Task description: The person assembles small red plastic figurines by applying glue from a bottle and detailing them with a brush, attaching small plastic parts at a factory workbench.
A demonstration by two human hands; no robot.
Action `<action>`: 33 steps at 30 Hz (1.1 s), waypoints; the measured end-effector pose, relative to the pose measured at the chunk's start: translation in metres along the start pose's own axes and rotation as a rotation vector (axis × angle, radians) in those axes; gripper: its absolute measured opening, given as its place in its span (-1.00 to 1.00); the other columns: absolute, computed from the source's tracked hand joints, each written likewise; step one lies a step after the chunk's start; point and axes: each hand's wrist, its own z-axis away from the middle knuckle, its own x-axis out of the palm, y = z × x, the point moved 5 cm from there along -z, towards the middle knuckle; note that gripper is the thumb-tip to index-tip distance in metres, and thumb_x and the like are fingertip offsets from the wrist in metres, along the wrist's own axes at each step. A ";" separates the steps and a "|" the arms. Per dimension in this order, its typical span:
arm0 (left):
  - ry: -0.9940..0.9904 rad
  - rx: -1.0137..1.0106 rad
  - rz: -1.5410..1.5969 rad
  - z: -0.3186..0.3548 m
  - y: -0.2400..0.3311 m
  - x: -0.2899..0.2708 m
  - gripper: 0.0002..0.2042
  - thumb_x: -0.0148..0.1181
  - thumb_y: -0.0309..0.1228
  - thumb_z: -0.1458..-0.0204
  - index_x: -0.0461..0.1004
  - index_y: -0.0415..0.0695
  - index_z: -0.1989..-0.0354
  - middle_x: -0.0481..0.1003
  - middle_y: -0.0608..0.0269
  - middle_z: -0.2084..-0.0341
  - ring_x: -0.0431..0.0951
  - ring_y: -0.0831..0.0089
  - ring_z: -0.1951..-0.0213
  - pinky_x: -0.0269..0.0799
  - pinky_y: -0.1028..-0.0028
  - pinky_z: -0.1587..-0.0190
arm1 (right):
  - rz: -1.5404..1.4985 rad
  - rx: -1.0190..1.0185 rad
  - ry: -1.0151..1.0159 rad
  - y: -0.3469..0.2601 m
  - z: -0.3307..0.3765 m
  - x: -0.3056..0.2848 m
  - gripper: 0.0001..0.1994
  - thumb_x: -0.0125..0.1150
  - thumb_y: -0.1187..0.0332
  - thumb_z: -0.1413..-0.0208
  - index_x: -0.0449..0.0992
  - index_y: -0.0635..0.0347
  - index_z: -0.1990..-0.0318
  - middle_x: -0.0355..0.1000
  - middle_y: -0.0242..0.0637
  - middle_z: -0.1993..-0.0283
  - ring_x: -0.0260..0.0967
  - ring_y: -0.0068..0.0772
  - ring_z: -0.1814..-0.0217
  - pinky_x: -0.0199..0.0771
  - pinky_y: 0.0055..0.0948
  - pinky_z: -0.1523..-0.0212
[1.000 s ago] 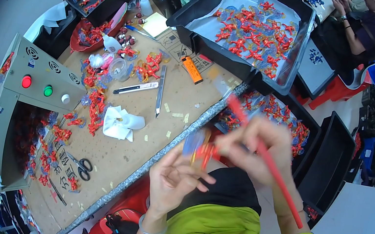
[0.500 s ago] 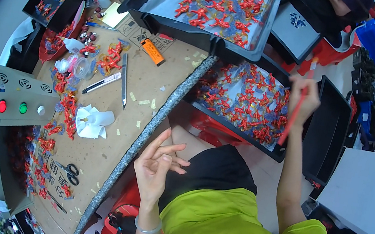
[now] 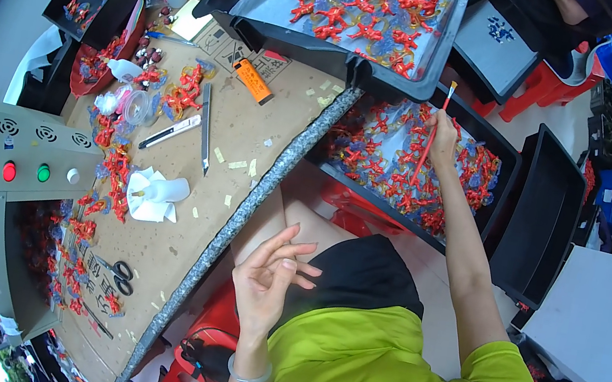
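Right of centre, a red paintbrush (image 3: 425, 160) is pinched by the right hand (image 3: 444, 139) over trayed red figurines (image 3: 475, 193), which could be knocked by its handle; lower centre, the left hand (image 3: 262, 287) is half-open, empty.

The left hand (image 3: 261, 287) is raised, fingers loosely bent and spread apart, above its wrist (image 3: 252, 360); the right arm (image 3: 467, 246) reaches forward, nearly straight; the right hand (image 3: 442, 138) has its fingers curled in a grip.
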 end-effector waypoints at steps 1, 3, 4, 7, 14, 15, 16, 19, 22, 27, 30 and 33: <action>0.002 -0.015 0.000 0.000 -0.002 0.000 -0.62 -0.01 -0.42 -0.18 0.27 -0.43 -0.10 0.52 -0.15 0.24 0.61 0.26 0.42 0.55 0.50 0.47 | -0.137 0.072 0.015 0.013 -0.002 -0.001 -0.94 -0.10 0.56 -0.08 0.22 0.22 0.41 0.30 -0.17 0.47 0.30 -0.36 0.44 0.32 -0.41 0.41; -0.002 -0.029 0.009 0.001 -0.007 -0.005 -0.63 -0.02 -0.43 -0.18 0.27 -0.43 -0.09 0.51 -0.15 0.24 0.61 0.25 0.42 0.55 0.50 0.46 | -0.082 0.030 -0.049 0.002 0.008 0.001 -0.93 -0.08 0.57 -0.07 0.21 0.23 0.41 0.31 -0.16 0.46 0.31 -0.34 0.45 0.32 -0.41 0.43; -0.032 -0.042 0.021 0.000 -0.010 -0.003 -0.64 -0.02 -0.44 -0.18 0.28 -0.42 -0.09 0.51 -0.14 0.24 0.60 0.25 0.42 0.56 0.50 0.45 | -0.018 -0.007 -0.089 0.001 0.012 -0.003 -0.92 -0.07 0.58 -0.06 0.20 0.23 0.41 0.31 -0.16 0.46 0.32 -0.32 0.45 0.32 -0.41 0.44; -0.070 -0.082 0.041 -0.004 -0.013 0.005 -0.67 -0.03 -0.50 -0.17 0.30 -0.41 -0.08 0.51 -0.12 0.23 0.60 0.29 0.38 0.55 0.51 0.40 | 0.096 -0.299 -0.099 -0.013 0.024 -0.008 -0.85 0.01 0.63 -0.03 0.17 0.25 0.40 0.33 -0.14 0.47 0.38 -0.27 0.42 0.37 -0.38 0.40; -0.146 -0.097 -0.013 0.003 -0.013 0.016 -0.69 -0.04 -0.56 -0.16 0.32 -0.36 -0.08 0.51 -0.06 0.21 0.59 0.39 0.33 0.53 0.56 0.35 | 0.073 -0.237 -0.134 -0.012 0.036 0.003 -0.77 0.14 0.64 0.01 0.16 0.25 0.42 0.41 -0.09 0.43 0.47 -0.24 0.33 0.45 -0.40 0.33; -0.159 -0.101 -0.005 0.004 -0.015 0.017 -0.69 -0.04 -0.56 -0.17 0.32 -0.36 -0.08 0.51 -0.05 0.21 0.58 0.40 0.32 0.52 0.57 0.35 | 0.078 -0.178 -0.148 -0.009 0.035 0.004 -0.74 0.20 0.61 0.02 0.16 0.25 0.42 0.45 -0.07 0.42 0.51 -0.27 0.27 0.48 -0.42 0.31; -0.158 -0.100 -0.004 0.005 -0.018 0.016 -0.69 -0.04 -0.56 -0.17 0.32 -0.36 -0.08 0.51 -0.05 0.21 0.58 0.40 0.32 0.52 0.57 0.35 | 0.078 -0.179 -0.149 -0.008 0.035 0.005 -0.74 0.20 0.61 0.02 0.16 0.25 0.42 0.45 -0.07 0.42 0.51 -0.27 0.27 0.48 -0.42 0.31; -0.152 -0.123 0.000 0.006 -0.028 0.014 -0.70 -0.04 -0.55 -0.17 0.32 -0.36 -0.08 0.51 -0.04 0.21 0.58 0.40 0.33 0.52 0.57 0.35 | 0.108 -0.190 -0.107 -0.013 0.032 0.007 -0.75 0.20 0.60 0.01 0.17 0.25 0.43 0.45 -0.05 0.35 0.49 -0.23 0.27 0.46 -0.39 0.30; -0.136 -0.121 -0.005 0.007 -0.028 0.010 -0.70 -0.04 -0.54 -0.18 0.33 -0.36 -0.08 0.52 -0.03 0.22 0.58 0.40 0.33 0.52 0.57 0.35 | 0.238 -0.563 0.164 -0.052 0.007 0.014 -0.78 0.16 0.63 0.02 0.19 0.29 0.40 0.37 -0.07 0.40 0.39 -0.01 0.36 0.42 -0.27 0.31; -0.006 -0.110 -0.033 0.025 -0.017 -0.010 -0.70 -0.04 -0.51 -0.19 0.34 -0.32 -0.08 0.52 0.00 0.21 0.58 0.43 0.33 0.52 0.56 0.33 | 0.282 -0.516 0.187 -0.071 -0.039 0.078 -0.78 0.19 0.50 0.03 0.32 0.34 0.23 0.39 0.08 0.31 0.39 0.10 0.25 0.38 -0.10 0.25; -0.028 -0.105 0.014 0.023 -0.032 -0.009 -0.71 -0.04 -0.49 -0.19 0.36 -0.27 -0.07 0.53 0.10 0.22 0.56 0.49 0.34 0.52 0.56 0.32 | 0.482 -0.429 0.119 -0.010 -0.046 0.080 -0.58 0.26 0.41 0.12 0.36 0.30 0.05 0.42 0.03 0.14 0.39 0.11 0.16 0.39 -0.14 0.19; -0.124 -0.116 0.052 0.011 -0.022 0.004 -0.70 -0.02 -0.49 -0.19 0.35 -0.28 -0.09 0.54 0.09 0.22 0.56 0.52 0.36 0.52 0.56 0.31 | 0.349 -0.488 0.208 0.068 -0.074 0.002 -0.60 0.23 0.45 0.09 0.34 0.32 0.05 0.44 -0.09 0.24 0.41 0.00 0.24 0.37 -0.26 0.17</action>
